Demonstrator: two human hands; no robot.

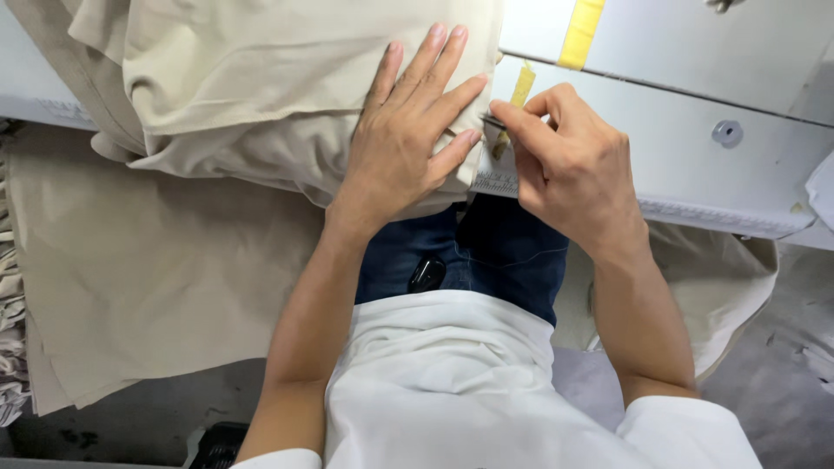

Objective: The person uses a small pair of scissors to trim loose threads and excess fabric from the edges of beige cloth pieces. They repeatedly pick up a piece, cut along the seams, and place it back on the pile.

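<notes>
The person sits at a pale tabletop [678, 165] with beige cloth [261, 78] heaped over its near edge and more of it hanging down to the left. The left hand [408, 139] lies flat and open on the cloth, fingers spread, pressing its right edge down. Just beside it, the right hand [565, 165] is closed in a pinch, thumb and forefinger gripping a thin dark tool [493, 122] whose tip meets the cloth edge by the left fingertips; what kind of tool I cannot tell. A yellow strip [521, 87] lies on the tabletop right behind the tool, a wider yellow tape [580, 33] further back. A round metal screw [727, 133] sits to the right.
</notes>
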